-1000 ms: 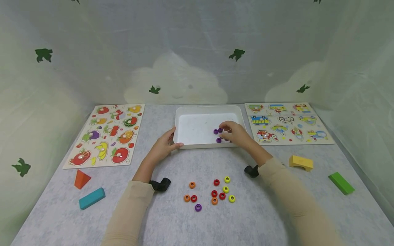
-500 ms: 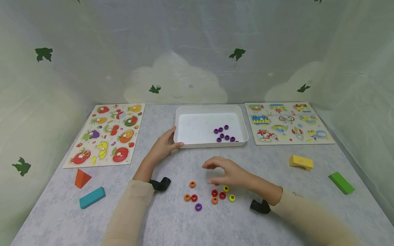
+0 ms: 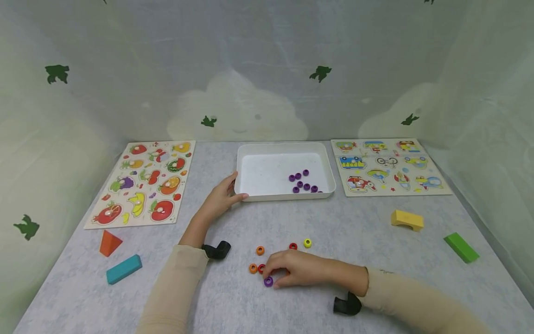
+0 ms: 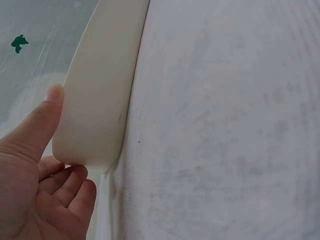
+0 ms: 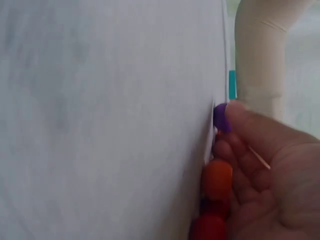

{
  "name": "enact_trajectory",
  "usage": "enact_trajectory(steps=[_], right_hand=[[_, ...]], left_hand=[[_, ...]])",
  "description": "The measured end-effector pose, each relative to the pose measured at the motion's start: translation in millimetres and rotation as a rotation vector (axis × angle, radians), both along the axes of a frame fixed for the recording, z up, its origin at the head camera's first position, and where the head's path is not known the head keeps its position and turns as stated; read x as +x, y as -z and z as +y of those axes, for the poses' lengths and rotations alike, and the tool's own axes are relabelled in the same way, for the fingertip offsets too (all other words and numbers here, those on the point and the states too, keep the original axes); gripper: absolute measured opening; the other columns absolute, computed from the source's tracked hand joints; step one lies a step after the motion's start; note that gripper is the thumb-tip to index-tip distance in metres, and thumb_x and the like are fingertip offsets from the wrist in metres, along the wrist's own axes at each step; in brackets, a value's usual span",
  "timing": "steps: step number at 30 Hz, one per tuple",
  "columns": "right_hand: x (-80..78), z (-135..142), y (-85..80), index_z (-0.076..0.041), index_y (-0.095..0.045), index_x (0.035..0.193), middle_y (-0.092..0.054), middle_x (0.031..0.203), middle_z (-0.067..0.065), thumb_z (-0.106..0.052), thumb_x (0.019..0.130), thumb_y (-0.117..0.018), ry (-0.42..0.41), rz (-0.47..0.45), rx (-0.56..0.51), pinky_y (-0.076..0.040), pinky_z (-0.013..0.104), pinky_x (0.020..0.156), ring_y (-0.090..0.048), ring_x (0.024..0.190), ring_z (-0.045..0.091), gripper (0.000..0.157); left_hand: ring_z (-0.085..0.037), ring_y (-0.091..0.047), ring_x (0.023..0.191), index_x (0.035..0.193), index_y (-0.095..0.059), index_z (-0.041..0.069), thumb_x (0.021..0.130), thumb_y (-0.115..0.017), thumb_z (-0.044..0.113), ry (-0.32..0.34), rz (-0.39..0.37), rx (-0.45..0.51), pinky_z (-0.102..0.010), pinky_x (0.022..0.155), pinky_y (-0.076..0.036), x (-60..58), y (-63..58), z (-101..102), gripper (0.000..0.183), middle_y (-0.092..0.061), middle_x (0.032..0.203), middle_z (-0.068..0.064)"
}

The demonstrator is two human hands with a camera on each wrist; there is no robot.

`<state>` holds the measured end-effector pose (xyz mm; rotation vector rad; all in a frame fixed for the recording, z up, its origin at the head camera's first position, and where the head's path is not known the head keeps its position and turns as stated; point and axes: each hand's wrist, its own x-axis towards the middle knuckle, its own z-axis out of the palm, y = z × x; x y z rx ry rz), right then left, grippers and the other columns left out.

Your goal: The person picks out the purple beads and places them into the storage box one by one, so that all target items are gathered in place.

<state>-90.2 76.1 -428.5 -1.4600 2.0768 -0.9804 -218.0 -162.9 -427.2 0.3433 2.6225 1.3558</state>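
At the near left corner of a shallow white tray [image 3: 258, 171], my left hand [image 3: 219, 197] holds on, thumb on the front wall and fingers curled at the side. The left wrist view shows the thumb at the rim of the tray wall [image 4: 95, 100]. Several purple beads [image 3: 300, 184] lie in the tray's right part. My right hand [image 3: 298, 268] reaches low over the table, with thumb and index finger around a purple bead [image 3: 268, 281]. In the right wrist view the thumb presses on this purple bead [image 5: 221, 118]. The hand partly covers a red bead [image 3: 261, 268] and hides others.
Loose orange beads [image 3: 252, 268], a red bead [image 3: 293, 246] and a yellow bead [image 3: 307, 242] lie around the right hand. Fruit [image 3: 142, 185] and vehicle [image 3: 390, 168] puzzle boards flank the tray. Wooden blocks sit at both sides, including a teal block [image 3: 124, 269] and a yellow arch [image 3: 407, 220].
My right hand has left the tray, come back toward the near table and closed its thumb and finger around the purple bead. The left hand stays on the tray corner.
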Motion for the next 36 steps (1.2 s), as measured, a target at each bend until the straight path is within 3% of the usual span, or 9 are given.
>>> enact_trajectory(steps=[8,12,16,21,24,27,31,36], right_hand=[[0.8,-3,-2.8,-0.018,-0.058,0.095,-0.053,0.094,-0.014,-0.020,0.079,-0.056,0.042,0.003,0.014,-0.037,0.011,0.078,-0.044,0.090,-0.005,0.016],[-10.6,1,-14.2,-0.018,-0.059,0.095,-0.053,0.095,-0.014,-0.022,0.079,-0.056,0.120,0.014,-0.039,-0.041,0.014,0.075,-0.047,0.087,-0.002,0.017],[-37.4,9,-26.6,-0.016,-0.059,0.095,-0.054,0.093,-0.011,-0.022,0.078,-0.057,0.276,0.036,-0.131,-0.044,0.020,0.072,-0.050,0.084,0.004,0.019],[-85.6,26,-29.9,-0.011,-0.059,0.097,-0.056,0.089,-0.007,-0.017,0.077,-0.059,0.532,0.092,-0.215,-0.045,0.026,0.071,-0.051,0.080,0.007,0.021],[-114.5,38,-25.4,-0.011,-0.059,0.096,-0.056,0.087,-0.004,-0.015,0.077,-0.058,0.687,0.111,-0.189,-0.046,0.024,0.069,-0.051,0.078,0.008,0.019],[-136.9,48,-19.2,-0.011,-0.058,0.097,-0.056,0.088,-0.003,-0.015,0.078,-0.058,0.796,0.073,-0.105,-0.045,0.023,0.068,-0.051,0.080,0.010,0.019],[-155.2,55,-12.9,-0.011,-0.058,0.097,-0.057,0.090,-0.001,-0.014,0.078,-0.057,0.847,0.015,0.026,-0.044,0.026,0.073,-0.051,0.084,0.012,0.019],[-166.0,53,-9.4,-0.009,-0.058,0.096,-0.057,0.091,0.002,-0.012,0.078,-0.058,0.822,0.013,0.135,-0.042,0.029,0.076,-0.050,0.085,0.014,0.018]], left_hand=[[-0.017,-0.025,0.118,0.133,-0.015,0.011,0.067,-0.061,0.044,0.002,0.005,0.012,-0.027,0.093,-0.028,0.0,1.2,0,0.087,-0.017,0.135,-0.008],[-0.018,-0.025,0.118,0.133,-0.015,0.010,0.067,-0.061,0.043,0.007,0.008,0.024,-0.027,0.094,-0.028,-0.1,1.1,0,0.087,-0.017,0.135,-0.009],[-0.018,-0.024,0.119,0.133,-0.014,0.010,0.067,-0.061,0.043,0.012,0.004,0.040,-0.027,0.094,-0.027,-0.6,1.0,0,0.088,-0.017,0.135,-0.009],[-0.017,-0.023,0.119,0.133,-0.014,0.010,0.067,-0.062,0.042,0.018,0.008,0.042,-0.027,0.095,-0.026,-0.8,0.7,0,0.088,-0.016,0.135,-0.009],[-0.017,-0.024,0.119,0.133,-0.015,0.010,0.067,-0.062,0.041,0.017,0.010,0.036,-0.027,0.094,-0.027,-0.9,0.7,0,0.087,-0.017,0.135,-0.009],[-0.017,-0.024,0.119,0.133,-0.015,0.009,0.067,-0.062,0.041,0.017,0.008,0.034,-0.027,0.094,-0.027,-0.3,0.3,0,0.087,-0.017,0.135,-0.009],[-0.018,-0.023,0.119,0.133,-0.014,0.009,0.067,-0.062,0.041,0.017,0.001,0.036,-0.028,0.094,-0.027,0.6,-1.1,1,0.087,-0.016,0.135,-0.009],[-0.018,-0.023,0.119,0.133,-0.014,0.009,0.068,-0.062,0.040,0.014,0.002,0.036,-0.028,0.094,-0.027,0.1,-1.0,1,0.087,-0.017,0.135,-0.010]])
